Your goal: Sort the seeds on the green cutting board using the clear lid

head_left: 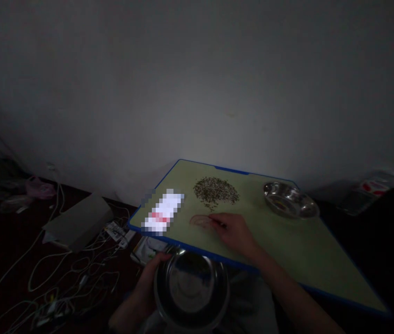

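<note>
My left hand (148, 278) grips the rim of a shiny metal bowl (191, 283), held just below the front edge of the low table. In my right hand (233, 232) is a thin, see-through piece with a reddish curved edge (200, 220), pinched between thumb and fingers close to the tabletop; its exact kind is too dim to make out. Beyond that hand, a spread pile of small mixed dark and pale grains or beans (216, 190) lies on the pale green tabletop (287, 246). A second metal bowl (290, 200) stands to the right of the pile.
A bright, pixelated phone-like rectangle (164, 212) lies at the table's left. The table has a blue rim (197, 251). Tangled white cables (74, 273) and a grey box (80, 221) cover the floor at left. A pale wall (197, 83) rises behind.
</note>
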The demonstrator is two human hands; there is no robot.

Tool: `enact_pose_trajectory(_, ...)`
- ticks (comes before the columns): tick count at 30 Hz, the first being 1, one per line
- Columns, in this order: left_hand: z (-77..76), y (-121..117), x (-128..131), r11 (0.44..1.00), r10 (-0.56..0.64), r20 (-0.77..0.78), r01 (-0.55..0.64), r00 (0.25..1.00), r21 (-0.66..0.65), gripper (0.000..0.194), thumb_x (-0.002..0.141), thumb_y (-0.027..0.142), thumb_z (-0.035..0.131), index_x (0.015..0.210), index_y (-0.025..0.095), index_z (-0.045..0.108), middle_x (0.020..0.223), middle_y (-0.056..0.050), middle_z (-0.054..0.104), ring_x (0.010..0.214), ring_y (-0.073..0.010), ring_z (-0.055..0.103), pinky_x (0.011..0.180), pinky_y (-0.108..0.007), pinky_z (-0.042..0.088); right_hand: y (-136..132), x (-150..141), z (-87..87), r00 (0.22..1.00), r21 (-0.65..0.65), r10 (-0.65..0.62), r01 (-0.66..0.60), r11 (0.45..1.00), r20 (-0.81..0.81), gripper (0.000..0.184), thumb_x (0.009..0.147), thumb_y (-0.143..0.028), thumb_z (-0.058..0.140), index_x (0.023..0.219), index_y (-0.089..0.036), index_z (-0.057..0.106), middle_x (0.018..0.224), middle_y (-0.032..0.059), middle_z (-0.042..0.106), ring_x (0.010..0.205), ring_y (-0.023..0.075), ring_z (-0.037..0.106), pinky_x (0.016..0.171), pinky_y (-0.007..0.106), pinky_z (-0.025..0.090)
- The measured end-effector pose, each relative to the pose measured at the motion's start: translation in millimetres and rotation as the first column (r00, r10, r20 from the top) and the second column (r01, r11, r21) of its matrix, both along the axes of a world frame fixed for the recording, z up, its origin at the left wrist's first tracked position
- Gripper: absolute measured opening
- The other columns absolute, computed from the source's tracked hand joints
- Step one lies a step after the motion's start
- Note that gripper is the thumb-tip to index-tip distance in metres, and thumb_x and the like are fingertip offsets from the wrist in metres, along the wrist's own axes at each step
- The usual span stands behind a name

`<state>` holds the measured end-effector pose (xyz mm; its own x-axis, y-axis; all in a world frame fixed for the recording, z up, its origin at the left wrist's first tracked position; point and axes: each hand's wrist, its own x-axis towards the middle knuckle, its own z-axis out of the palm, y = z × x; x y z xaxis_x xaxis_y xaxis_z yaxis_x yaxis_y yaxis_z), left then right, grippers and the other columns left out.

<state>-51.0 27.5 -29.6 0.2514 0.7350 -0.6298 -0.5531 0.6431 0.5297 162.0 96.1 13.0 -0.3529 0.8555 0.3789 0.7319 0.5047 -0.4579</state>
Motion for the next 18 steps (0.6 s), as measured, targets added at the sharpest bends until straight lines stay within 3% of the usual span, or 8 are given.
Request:
enact_pose_trajectory(3, -6.9, 0, -2, 0.998, -0.060, 0.023, 0.060, 0.998, 0.002, 0.024, 0.070, 0.028, 0.051, 0.065, 0.010, 0.066, 0.057, -0.008, 0.069, 0.058, -0.0215, 0.062, 0.065, -0.032, 0.045, 30, 11, 3.7, 0.999, -0.007, -0.018, 0.018, 1.000, 0.040, 0.024, 0.079, -0.025, 0.048, 0.093, -0.024, 0.067, 0.084, 0.0015, 0.069, 0.069, 0.0148, 0.063, 0.061, 0.024, 0.046)
enact_pose_trajectory(8, -3.0, 0, 0, 0.999, -0.029, -0.042, 0.028, 0.999, -0.022, 0.023, 0.070, 0.028, 0.052, 0.063, 0.011, 0.065, 0.056, -0.008, 0.069, 0.058, -0.0223, 0.063, 0.063, -0.033, 0.046, 72, 36, 2.3, 0.989, -0.030, -0.106, 0.109, 0.994, 0.099, 0.022, 0.076, -0.030, 0.052, 0.089, -0.023, 0.068, 0.073, 0.0004, 0.070, 0.062, 0.0142, 0.062, 0.057, 0.023, 0.044)
enact_pose_trajectory(14, 14.4, -1, 6, 0.998, 0.034, -0.083, -0.038, 0.996, -0.041, 0.019, 0.070, 0.021, 0.052, 0.065, 0.011, 0.067, 0.054, -0.006, 0.070, 0.056, -0.0205, 0.063, 0.061, -0.030, 0.046, 97, 59, 2.9, 0.986, -0.083, -0.161, 0.165, 0.983, 0.051, 0.023, 0.073, -0.030, 0.055, 0.090, -0.021, 0.068, 0.071, 0.0013, 0.070, 0.062, 0.0149, 0.062, 0.057, 0.023, 0.045)
enact_pose_trajectory(18, 10.9, 1, 7, 0.997, 0.063, -0.098, -0.067, 0.993, -0.029, 0.019, 0.067, 0.016, 0.053, 0.052, 0.013, 0.064, 0.046, -0.003, 0.067, 0.047, -0.0171, 0.060, 0.053, -0.027, 0.045, 106, 67, 3.7, 0.986, -0.152, -0.163, 0.156, 0.976, -0.035, 0.025, 0.071, -0.031, 0.058, 0.090, -0.018, 0.068, 0.064, 0.0017, 0.069, 0.057, 0.0146, 0.062, 0.056, 0.023, 0.047)
